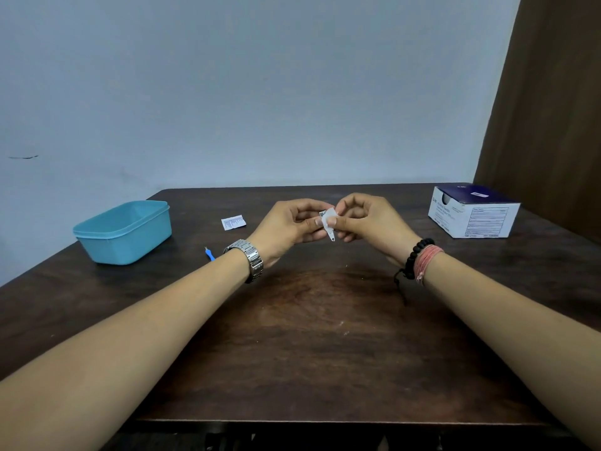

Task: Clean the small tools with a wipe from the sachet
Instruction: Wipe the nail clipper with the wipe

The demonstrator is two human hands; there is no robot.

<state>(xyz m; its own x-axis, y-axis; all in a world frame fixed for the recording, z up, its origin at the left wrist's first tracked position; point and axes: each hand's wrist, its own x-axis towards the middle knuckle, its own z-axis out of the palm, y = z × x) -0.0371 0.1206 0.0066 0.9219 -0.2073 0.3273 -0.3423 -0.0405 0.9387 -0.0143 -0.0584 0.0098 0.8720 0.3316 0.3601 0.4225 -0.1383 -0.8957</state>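
1. You are holding both hands together above the middle of the dark brown wooden desk [325, 320], raised off its surface.
2. Your left hand [289, 222] is curling its grip, thumb and fingertips pinching the small white wipe [329, 220] from the left.
3. Your right hand [367, 219] is pinching the same white wipe from the right, fingers curled in.
4. A small silver metal tool [332, 236] with a hole at its tip is poking out below the wipe, between both grips; which hand is carrying it, cannot tell.
5. A small white printed sachet [233, 222] is lying flat on the desk, left of your hands, apart from them.
6. A thin blue-handled tool [208, 254] is lying on the desk just beside your left wrist, partly hidden by the silver metal watch [250, 259].
7. A light blue plastic tub [125, 231] is sitting far left on the desk.
8. A white and navy cardboard box [471, 213] is sitting at the far right.
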